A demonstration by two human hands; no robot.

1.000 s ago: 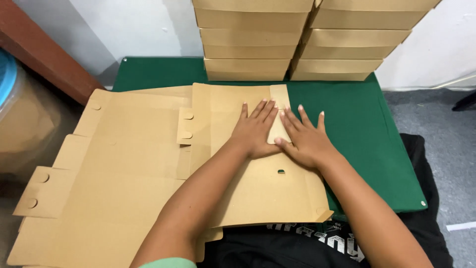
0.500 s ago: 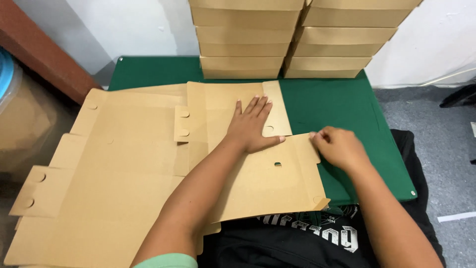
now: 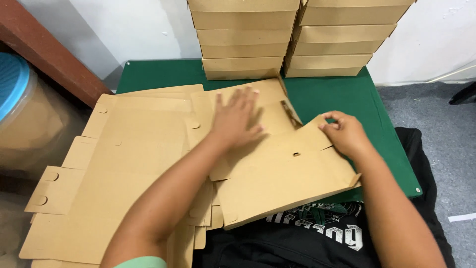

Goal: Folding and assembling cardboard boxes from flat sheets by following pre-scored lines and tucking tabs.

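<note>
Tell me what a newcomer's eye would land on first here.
Two hands at centre work a flat cardboard box blank: the left hand presses it flat, the right hand lifts a side flap. Behind them on the green table stand two stacks of folded boxes.

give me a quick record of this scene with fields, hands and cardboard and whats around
left hand: left hand flat, fingers spread, pressing on the cardboard sheet
right hand: right hand pinching the sheet's raised flap at its far right edge
sheet state: lies partly folded, one small slot near the crease
beside it: pile of flat sheets to the left, with round tabs
behind: two stacks of folded boxes against the wall
surface: green table
far left: blue-lidded tub
</note>
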